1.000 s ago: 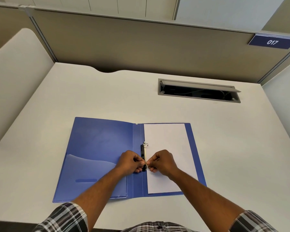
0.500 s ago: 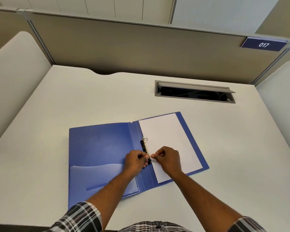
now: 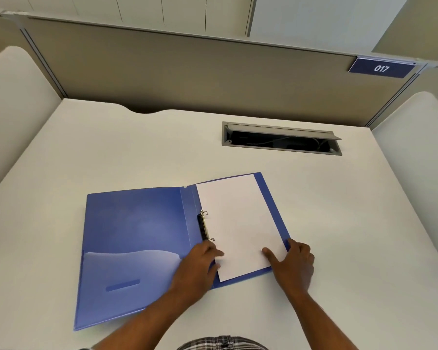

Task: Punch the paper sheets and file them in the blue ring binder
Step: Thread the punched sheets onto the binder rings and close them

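The blue ring binder (image 3: 132, 231) lies open on the white desk, turned a little counter-clockwise. White paper sheets (image 3: 238, 221) lie on its right half, threaded on the two metal rings (image 3: 205, 226) by the spine. My left hand (image 3: 200, 263) rests on the spine just below the lower ring, fingers touching the paper's left edge. At the binder's lower right corner my right hand (image 3: 292, 261) is spread, its thumb on the paper and its fingers over the cover's right edge. No punch is in view.
The white desk (image 3: 137, 152) is walled by a beige partition at the back and white side panels. A grey cable tray (image 3: 281, 141) with its lid raised is sunk into the desk behind the binder. A blue sign reading 017 (image 3: 381, 68) hangs at the upper right.
Both hands have let go of the lower ring. The right hand moved out to the binder's lower right corner, the left dropped onto the spine. The binder turned counter-clockwise.
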